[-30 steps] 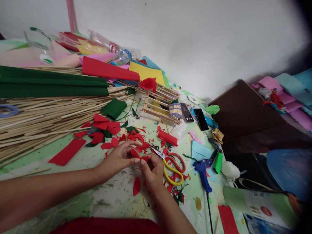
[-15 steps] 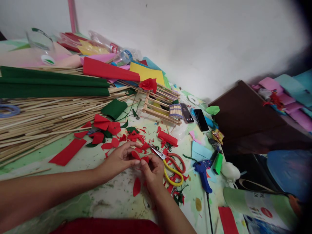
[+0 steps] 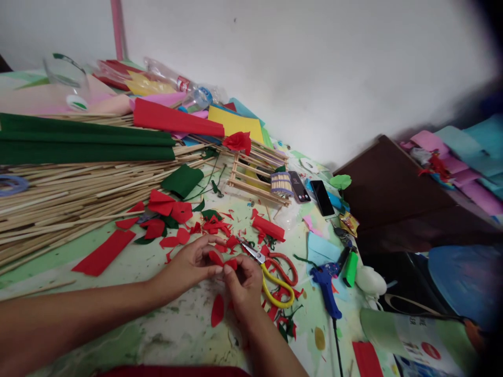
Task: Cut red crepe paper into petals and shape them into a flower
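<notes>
Between my two hands is a small red paper petal [image 3: 216, 257], pinched at its edges. My left hand [image 3: 198, 260] grips it from the left with thumb and fingers. My right hand [image 3: 244, 280] pinches its right side, the other fingers curled. Scissors [image 3: 271, 267] with one red and one yellow handle lie just right of my right hand, on red scraps. Below my hands rests a loose red petal [image 3: 217, 310]. Several cut red petals [image 3: 173, 205] and green leaf pieces [image 3: 212, 214] lie beyond my left hand.
Many thin bamboo sticks [image 3: 78, 193] cover the left, topped by green paper [image 3: 86, 139]. A stick frame [image 3: 255, 178] with a red paper flower [image 3: 238, 141] stands beyond. To the right are two phones [image 3: 322, 198], a blue glue gun [image 3: 327, 288] and a green roll [image 3: 416, 330].
Both hands still pinch the red petal and have hardly moved against the table. The whole view has shifted slightly.
</notes>
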Demonstrator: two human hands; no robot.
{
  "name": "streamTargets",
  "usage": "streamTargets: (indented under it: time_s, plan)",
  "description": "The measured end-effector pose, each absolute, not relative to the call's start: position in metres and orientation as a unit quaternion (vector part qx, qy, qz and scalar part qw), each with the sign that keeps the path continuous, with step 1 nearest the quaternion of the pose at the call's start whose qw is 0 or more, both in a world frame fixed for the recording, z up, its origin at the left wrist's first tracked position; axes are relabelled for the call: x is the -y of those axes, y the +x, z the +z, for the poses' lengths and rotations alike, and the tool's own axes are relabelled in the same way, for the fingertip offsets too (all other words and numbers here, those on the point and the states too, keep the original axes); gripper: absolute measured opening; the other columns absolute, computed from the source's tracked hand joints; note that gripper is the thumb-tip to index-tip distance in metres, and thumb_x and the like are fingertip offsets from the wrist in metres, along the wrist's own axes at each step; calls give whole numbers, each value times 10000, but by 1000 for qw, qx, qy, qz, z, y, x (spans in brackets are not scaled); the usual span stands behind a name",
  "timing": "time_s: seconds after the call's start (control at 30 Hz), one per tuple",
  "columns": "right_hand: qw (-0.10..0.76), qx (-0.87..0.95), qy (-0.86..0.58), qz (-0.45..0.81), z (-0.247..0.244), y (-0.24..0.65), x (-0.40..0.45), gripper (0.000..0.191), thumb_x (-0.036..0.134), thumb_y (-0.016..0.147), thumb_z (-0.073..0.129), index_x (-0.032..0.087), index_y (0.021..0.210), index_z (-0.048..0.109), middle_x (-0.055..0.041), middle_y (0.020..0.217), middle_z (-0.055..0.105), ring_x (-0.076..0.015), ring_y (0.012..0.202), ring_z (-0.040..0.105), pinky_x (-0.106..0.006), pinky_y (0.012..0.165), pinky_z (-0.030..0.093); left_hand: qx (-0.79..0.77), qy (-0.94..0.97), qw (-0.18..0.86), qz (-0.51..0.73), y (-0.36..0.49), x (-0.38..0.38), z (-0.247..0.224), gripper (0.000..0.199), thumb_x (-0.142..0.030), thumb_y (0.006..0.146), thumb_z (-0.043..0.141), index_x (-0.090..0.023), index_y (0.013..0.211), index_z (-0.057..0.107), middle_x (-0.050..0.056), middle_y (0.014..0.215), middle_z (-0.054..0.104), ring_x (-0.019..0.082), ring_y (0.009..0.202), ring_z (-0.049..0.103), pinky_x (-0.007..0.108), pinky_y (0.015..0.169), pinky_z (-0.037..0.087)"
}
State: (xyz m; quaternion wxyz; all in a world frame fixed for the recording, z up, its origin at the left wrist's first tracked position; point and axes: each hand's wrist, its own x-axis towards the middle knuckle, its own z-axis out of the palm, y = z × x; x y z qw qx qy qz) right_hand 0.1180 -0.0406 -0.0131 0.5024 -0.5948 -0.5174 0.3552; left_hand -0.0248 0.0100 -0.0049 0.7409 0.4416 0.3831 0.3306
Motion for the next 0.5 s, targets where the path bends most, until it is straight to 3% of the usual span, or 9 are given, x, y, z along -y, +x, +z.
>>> streamTargets:
  time_s: [0.3, 0.5]
  plan:
    - [523, 502, -610, 320, -33, 116, 43, 264, 399, 711, 612, 178, 592, 532, 12, 574, 486, -136, 551, 467, -233, 511, 394, -401, 459, 714, 346, -20, -12, -29, 486, -319, 561, 763, -239, 993, 555, -41, 616, 627, 175, 594, 587, 266, 550, 451]
    - [589, 449, -613, 275, -67, 114, 47, 277, 441, 695, 674, 178, 740, 604, -22, 681, 565, -164, 603, 541, -254, 536, 459, -374, 467, 724, 343, -20, -16, -57, 524, -385, 572, 760, -263, 1041, 561, -18, 634, 667, 210, 612, 618, 300, 576, 481]
